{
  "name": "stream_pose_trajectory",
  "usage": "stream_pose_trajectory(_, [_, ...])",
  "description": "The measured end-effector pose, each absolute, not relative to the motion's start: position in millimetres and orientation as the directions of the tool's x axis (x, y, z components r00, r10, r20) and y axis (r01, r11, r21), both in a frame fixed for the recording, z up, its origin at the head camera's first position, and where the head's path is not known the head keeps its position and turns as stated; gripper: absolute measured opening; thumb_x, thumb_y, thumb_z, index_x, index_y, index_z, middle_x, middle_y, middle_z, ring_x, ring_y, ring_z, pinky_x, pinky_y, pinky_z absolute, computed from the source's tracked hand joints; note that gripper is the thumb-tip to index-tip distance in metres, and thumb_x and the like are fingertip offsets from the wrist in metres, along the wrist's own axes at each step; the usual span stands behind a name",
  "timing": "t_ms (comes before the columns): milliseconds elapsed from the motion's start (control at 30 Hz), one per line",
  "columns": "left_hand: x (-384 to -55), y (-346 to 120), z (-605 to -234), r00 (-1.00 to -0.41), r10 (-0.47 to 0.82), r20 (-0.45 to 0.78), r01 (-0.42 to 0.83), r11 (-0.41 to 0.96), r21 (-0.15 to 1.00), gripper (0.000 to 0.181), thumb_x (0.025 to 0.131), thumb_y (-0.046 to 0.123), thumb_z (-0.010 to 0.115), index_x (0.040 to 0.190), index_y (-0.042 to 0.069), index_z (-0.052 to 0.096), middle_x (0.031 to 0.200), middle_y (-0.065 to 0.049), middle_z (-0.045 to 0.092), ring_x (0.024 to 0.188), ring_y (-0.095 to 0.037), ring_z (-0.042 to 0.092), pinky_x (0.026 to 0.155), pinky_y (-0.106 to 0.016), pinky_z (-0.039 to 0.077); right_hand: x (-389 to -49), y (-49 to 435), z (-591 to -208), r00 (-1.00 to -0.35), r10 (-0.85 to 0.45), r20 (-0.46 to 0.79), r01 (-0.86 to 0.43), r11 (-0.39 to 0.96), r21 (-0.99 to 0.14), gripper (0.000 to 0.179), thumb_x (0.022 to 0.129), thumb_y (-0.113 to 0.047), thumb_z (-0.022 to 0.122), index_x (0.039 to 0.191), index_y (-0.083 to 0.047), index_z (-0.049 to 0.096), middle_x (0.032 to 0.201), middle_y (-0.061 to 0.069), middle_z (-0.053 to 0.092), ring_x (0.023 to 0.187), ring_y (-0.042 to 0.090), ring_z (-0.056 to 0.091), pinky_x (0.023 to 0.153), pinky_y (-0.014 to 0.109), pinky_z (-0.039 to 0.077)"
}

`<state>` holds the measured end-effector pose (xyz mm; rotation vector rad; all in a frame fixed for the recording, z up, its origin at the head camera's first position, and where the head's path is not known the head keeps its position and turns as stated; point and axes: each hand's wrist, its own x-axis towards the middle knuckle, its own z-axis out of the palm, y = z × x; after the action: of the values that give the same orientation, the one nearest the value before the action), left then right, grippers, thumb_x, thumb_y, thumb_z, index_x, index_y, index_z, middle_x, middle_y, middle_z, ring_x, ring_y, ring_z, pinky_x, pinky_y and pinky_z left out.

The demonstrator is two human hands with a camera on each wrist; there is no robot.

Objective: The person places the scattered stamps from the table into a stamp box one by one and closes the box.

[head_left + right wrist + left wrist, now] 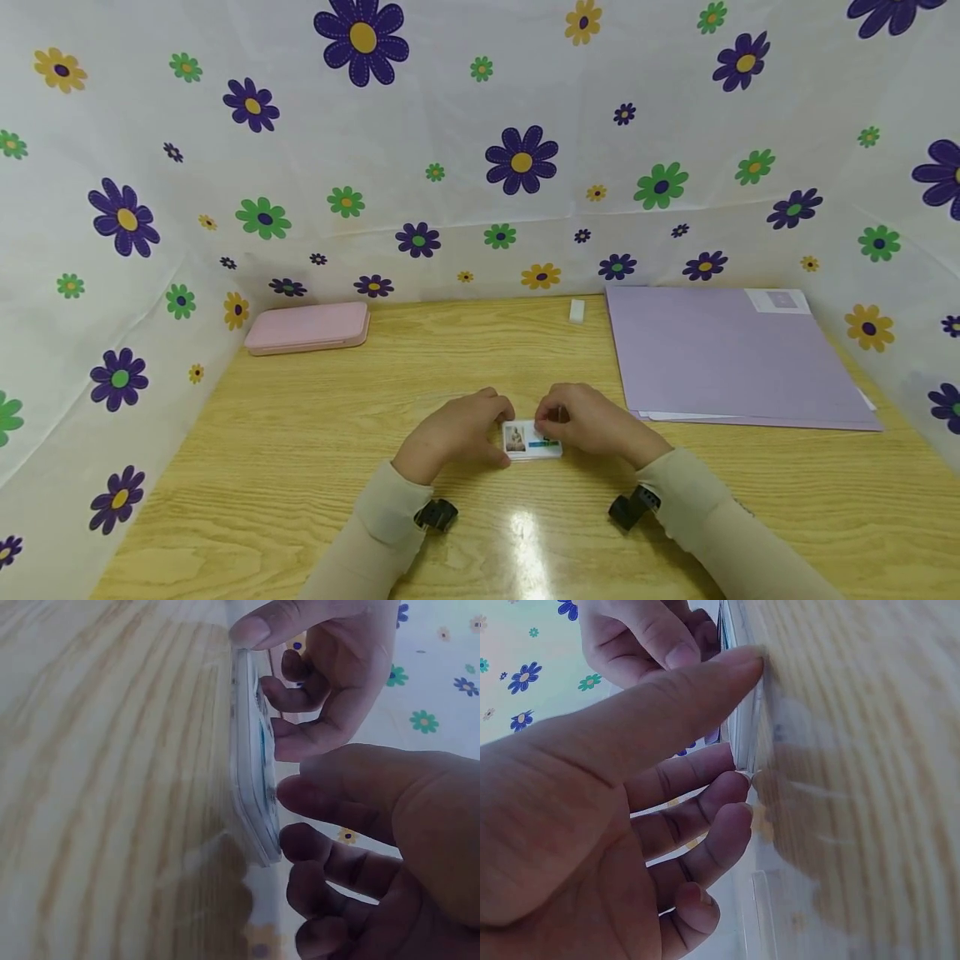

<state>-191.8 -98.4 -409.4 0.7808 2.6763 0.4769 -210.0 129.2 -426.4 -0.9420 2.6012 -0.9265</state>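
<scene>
A small flat white case (517,452) with clear layered edges lies on the table, a picture and a blue-green stripe on its top. My left hand (461,429) holds its left end, thumb at the near corner and fingers at the far one. In the left wrist view the thumb (727,671) crosses the case's edge. My right hand (592,421) brings thumb and index fingertips together on the top face, near the right end. Whether a thin piece lies between those tips is hidden. In the right wrist view the case (251,750) shows edge-on between both hands.
On the wooden table (315,467), a pink pencil case (309,327) lies at the back left. A white eraser-like block (577,311) sits at the back, beside a large purple folder (735,358) with white sheets under it. Flower-printed cloth (450,108) surrounds the table's back and sides.
</scene>
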Motion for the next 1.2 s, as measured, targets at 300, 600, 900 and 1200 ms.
stream_pose_trajectory(300, [-190, -105, -401, -0.804, 0.558, -0.204, 0.455, 0.799, 0.393, 0.054, 0.079, 0.032, 0.085, 0.124, 0.014, 0.062, 0.107, 0.001, 0.056, 0.085, -0.012, 0.053, 0.080, -0.031, 0.047, -210, 123, -415, -0.749, -0.658, 0.078, -0.540, 0.537, -0.648, 0.012, 0.097, -0.017, 0.065, 0.105, -0.013, 0.073, 0.088, -0.010, 0.060, 0.071, 0.011, 0.052, 0.063, 0.028, 0.047])
stream_pose_trajectory(600, [-189, -111, -395, -0.823, 0.531, -0.204, 0.422, 0.810, 0.406, 0.060, 0.079, 0.035, 0.084, 0.129, 0.013, 0.060, 0.115, -0.001, 0.059, 0.100, -0.017, 0.059, 0.086, -0.036, 0.049, -206, 119, -414, -0.718, -0.688, 0.105, -0.556, 0.476, -0.682, 0.021, 0.097, -0.016, 0.064, 0.115, -0.005, 0.068, 0.089, -0.007, 0.059, 0.065, 0.013, 0.051, 0.058, 0.027, 0.046])
stream_pose_trajectory(900, [-191, -125, -388, -0.855, 0.507, -0.110, 0.431, 0.812, 0.394, 0.053, 0.085, 0.035, 0.079, 0.129, 0.013, 0.061, 0.115, -0.004, 0.060, 0.095, -0.018, 0.059, 0.084, -0.037, 0.050, -206, 104, -408, -0.726, -0.676, 0.130, -0.572, 0.488, -0.659, 0.025, 0.097, -0.023, 0.065, 0.117, -0.007, 0.068, 0.094, -0.008, 0.058, 0.076, 0.014, 0.052, 0.064, 0.028, 0.048])
stream_pose_trajectory(1200, [-189, -140, -388, -0.881, 0.472, -0.033, 0.426, 0.821, 0.379, 0.053, 0.085, 0.036, 0.078, 0.129, 0.011, 0.061, 0.121, -0.005, 0.060, 0.106, -0.024, 0.059, 0.091, -0.042, 0.049, -211, 91, -405, -0.739, -0.660, 0.139, -0.587, 0.528, -0.614, 0.033, 0.093, -0.020, 0.070, 0.122, -0.005, 0.065, 0.105, 0.005, 0.059, 0.084, 0.019, 0.053, 0.069, 0.031, 0.047])
